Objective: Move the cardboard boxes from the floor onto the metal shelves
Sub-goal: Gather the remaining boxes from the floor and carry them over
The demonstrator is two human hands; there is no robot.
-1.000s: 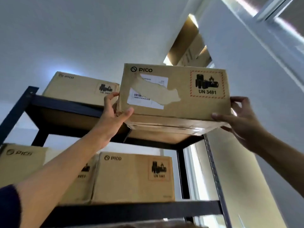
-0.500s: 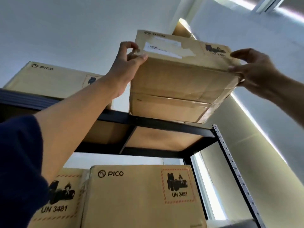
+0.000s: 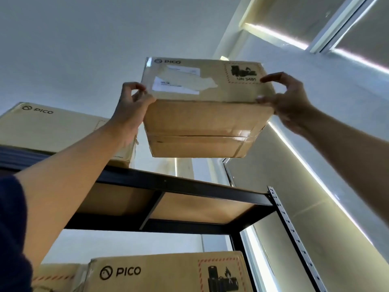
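Note:
I look up at a brown PICO cardboard box (image 3: 206, 114) held high above the top board of the black metal shelf (image 3: 189, 187). My left hand (image 3: 131, 106) grips its lower left corner, thumb under the edge and fingers curled on the front face. At the lower right corner my right hand (image 3: 288, 102) holds the box, one finger laid along the front by the UN 3481 label. The box's taped underside faces me and it touches nothing else.
Another PICO box (image 3: 52, 127) stands on the left half of the top shelf. Two more PICO boxes (image 3: 168, 272) fill the shelf below. The shelf's perforated right post (image 3: 294, 234) runs along a pale wall with light strips.
The box has risen from resting on the top shelf's front edge to well above it. Both hands rose with it, keeping hold of its lower corners.

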